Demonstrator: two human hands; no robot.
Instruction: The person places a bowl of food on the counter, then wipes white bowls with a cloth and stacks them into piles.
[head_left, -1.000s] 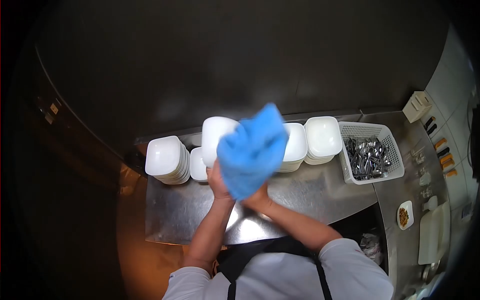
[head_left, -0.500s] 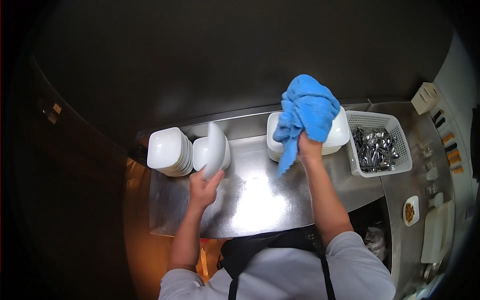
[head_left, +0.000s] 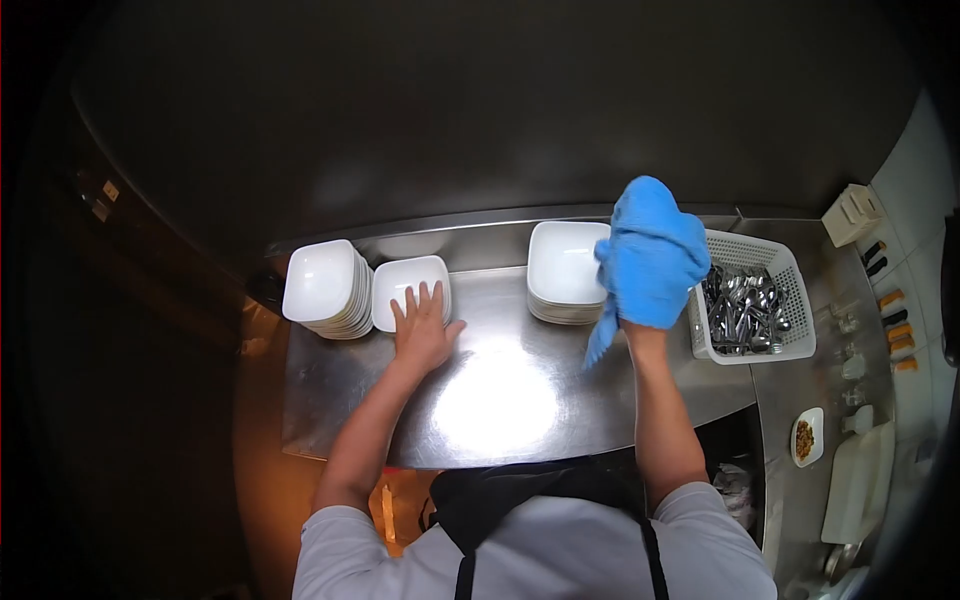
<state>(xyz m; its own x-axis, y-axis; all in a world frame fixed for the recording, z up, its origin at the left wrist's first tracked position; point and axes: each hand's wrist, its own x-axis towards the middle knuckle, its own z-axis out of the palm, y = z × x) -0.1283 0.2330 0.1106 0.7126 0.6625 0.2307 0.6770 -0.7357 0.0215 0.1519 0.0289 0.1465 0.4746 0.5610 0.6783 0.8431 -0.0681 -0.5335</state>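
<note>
White bowls [head_left: 566,248], stacked on steel counter [head_left: 590,410]; settling step apparently in hand.
Leftmost stack [head_left: 324,285]; second stack [head_left: 446,292], left hand [head_left: 424,330] open, fingers fanned over its top bowl [head_left: 400,275], gripping nothing; third stack [head_left: 564,275]; right hand [head_left: 642,337] under blue cloth [head_left: 655,258], finger closure hidden; cutlery basket [head_left: 797,300]. Withdrawing would call for fingers clear of the rim.

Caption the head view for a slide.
Left hand at a bowl stack; right hand covered by a blue cloth, beside a cutlery basket.
</note>
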